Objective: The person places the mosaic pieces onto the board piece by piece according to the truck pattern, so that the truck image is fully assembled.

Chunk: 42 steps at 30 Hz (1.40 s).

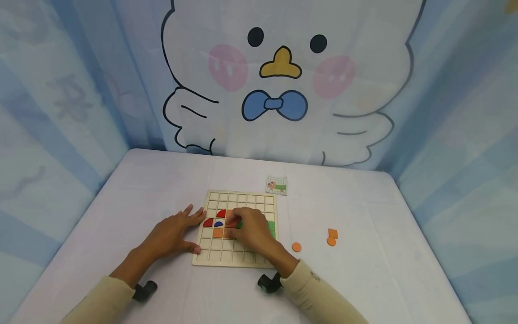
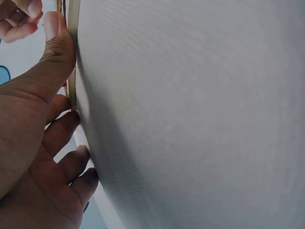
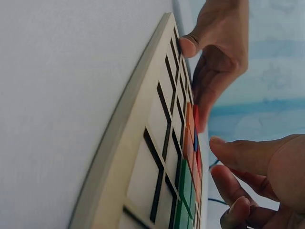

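A wooden grid board lies flat on the table, with red quarter-round pieces, a blue half-round piece, orange squares and green squares in its cells. My left hand rests at the board's left edge; its thumb and fingers are spread and touch the rim. Over the middle of the board hovers my right hand, hiding some of the cells. In the right wrist view, a gap shows between the right thumb and fingers, and I see no piece in it.
Right of the board lie an orange disc and, farther off, an orange square touching a second orange disc. A small printed pattern card lies behind the board. Patterned curtains surround the white table.
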Tool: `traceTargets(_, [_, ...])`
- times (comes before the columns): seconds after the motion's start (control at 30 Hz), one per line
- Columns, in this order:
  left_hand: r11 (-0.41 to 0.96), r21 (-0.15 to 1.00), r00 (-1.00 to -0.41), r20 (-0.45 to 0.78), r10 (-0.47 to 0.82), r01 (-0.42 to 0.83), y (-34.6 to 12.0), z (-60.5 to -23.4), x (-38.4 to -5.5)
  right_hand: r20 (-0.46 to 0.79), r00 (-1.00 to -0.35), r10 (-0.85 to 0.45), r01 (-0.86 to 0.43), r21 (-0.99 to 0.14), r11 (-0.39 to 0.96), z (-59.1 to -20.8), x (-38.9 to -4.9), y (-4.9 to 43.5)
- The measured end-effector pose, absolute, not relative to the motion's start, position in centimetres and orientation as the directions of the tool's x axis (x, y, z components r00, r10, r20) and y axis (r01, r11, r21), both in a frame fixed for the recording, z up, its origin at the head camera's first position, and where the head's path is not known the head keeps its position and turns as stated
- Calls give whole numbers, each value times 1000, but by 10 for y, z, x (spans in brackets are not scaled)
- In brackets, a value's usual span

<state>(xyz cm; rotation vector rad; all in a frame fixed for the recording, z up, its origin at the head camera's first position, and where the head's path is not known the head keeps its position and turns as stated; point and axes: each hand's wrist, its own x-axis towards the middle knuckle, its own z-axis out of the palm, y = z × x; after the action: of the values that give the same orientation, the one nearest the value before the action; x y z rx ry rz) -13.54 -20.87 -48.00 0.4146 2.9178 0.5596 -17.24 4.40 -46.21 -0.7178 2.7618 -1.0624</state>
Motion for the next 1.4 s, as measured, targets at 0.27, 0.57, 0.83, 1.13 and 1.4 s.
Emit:
traceTargets(0.27, [900, 376, -956, -102, 276, 220, -207, -480, -134, 90, -907, -412, -358, -678, 642, -455, -169, 72])
traceTargets(0.57, [904, 371, -958, -104, 268, 213, -207, -480, -133, 103, -940, -325, -308, -667, 679, -448, -168, 104])
traceTargets(0.83, [906, 371, -958, -113, 263, 205, -206, -480, -134, 98, -964, -247, -249, -659, 709, -448, -170, 127])
traceTargets(1.13, [908, 365, -959, -109, 262, 207, -206, -480, -134, 37, -985, -171, -155, -639, 753, -446, -168, 148])
traceTargets(1.4, [909, 368, -961, -112, 253, 196, -205, -480, -134, 29, -990, -135, -124, -627, 769, -445, -164, 165])
